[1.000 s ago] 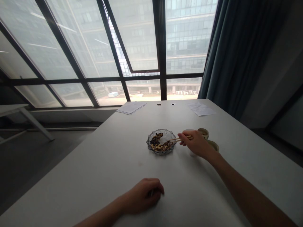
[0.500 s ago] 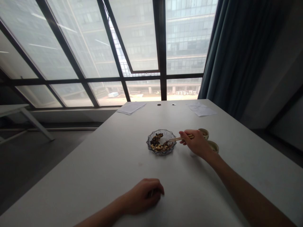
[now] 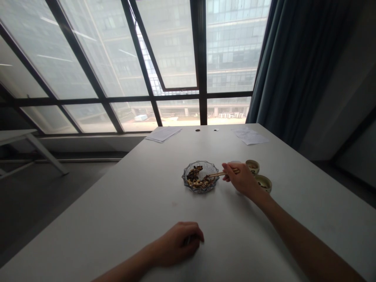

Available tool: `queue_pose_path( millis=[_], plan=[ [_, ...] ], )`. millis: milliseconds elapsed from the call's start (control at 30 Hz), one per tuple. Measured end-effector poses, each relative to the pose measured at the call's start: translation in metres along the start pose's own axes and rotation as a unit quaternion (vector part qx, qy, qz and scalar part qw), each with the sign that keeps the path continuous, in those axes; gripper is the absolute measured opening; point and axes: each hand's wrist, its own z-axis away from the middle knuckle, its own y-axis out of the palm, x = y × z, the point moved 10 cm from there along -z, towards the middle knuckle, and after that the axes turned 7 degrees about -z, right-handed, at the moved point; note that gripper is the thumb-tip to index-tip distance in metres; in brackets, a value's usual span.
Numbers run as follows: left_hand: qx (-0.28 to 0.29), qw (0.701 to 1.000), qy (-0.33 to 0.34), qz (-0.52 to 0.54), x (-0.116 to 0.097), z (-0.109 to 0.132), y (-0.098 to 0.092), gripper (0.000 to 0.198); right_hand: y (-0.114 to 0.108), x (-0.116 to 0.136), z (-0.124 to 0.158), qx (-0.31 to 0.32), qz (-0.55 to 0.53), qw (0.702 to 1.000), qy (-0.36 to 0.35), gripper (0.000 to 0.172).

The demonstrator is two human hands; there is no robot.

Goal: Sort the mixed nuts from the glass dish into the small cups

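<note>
My right hand (image 3: pixel 239 178) is closed around a pair of wooden chopsticks (image 3: pixel 219 174). Their tips reach over the right side of a scalloped clear glass bowl (image 3: pixel 184 178) and touch the dried pieces (image 3: pixel 201 181) inside. These pieces are dark brown and pale tan, heaped mostly at the left and front. Beside and behind my right hand stand two small greenish cups, a far one (image 3: pixel 253 166) and a nearer one (image 3: pixel 266 183), each with some contents. Part of a white rim (image 3: pixel 235 162) shows just beyond my fingers. My left hand (image 3: pixel 180 243) rests on the table, fingers curled in, holding nothing visible.
The white table (image 3: pixel 141 196) stretches toward the windows. Papers lie at its far left (image 3: pixel 163 134) and far right (image 3: pixel 250 136), with two round holes near the far edge. A dark blue curtain (image 3: pixel 289 78) hangs at the right. Another table (image 3: pixel 17 135) stands at the left.
My right hand has shifted slightly, and the chopstick tips sit a little lower among the pieces. A white rim beyond my fingers has come into view. My left hand stays still.
</note>
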Motion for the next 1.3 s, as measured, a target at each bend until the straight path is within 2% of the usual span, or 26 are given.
queue_pose_path(
  millis=[133,233,400,533,633,867,1100,1200,1300],
  plan=[
    [0.002,1.000,0.004,0.002,-0.001,0.000,-0.001,0.023,-0.003,0.000,0.000,-0.023,-0.010,1.000,0.002,0.048],
    [0.003,1.000,-0.002,-0.003,0.000,0.001,0.000,0.024,-0.017,0.008,0.000,-0.055,-0.021,0.998,0.001,0.050],
    [-0.001,1.000,-0.001,-0.003,0.002,0.001,0.001,0.025,-0.069,0.036,0.005,-0.140,-0.011,0.990,-0.021,0.050],
    [-0.002,1.000,0.001,-0.002,0.003,0.001,0.002,0.025,-0.117,0.053,0.012,-0.221,0.083,0.971,-0.037,0.048],
    [-0.003,1.000,0.001,-0.005,0.004,0.001,0.001,0.024,-0.132,0.051,0.011,-0.235,0.157,0.959,-0.028,0.045],
    [0.011,1.000,-0.004,-0.008,0.004,0.001,0.002,0.023,-0.124,0.042,0.002,-0.187,0.181,0.965,-0.022,0.043],
    [0.004,1.000,0.002,-0.004,0.003,0.001,0.002,0.024,-0.125,0.043,0.005,-0.203,0.143,0.969,-0.021,0.045],
    [0.005,1.000,0.000,-0.004,0.004,0.001,0.003,0.024,-0.115,0.042,0.005,-0.191,0.082,0.978,-0.023,0.048],
    [0.004,1.000,-0.002,-0.005,0.004,0.001,0.003,0.024,-0.091,0.044,0.004,-0.145,0.016,0.989,-0.029,0.049]
  ],
)
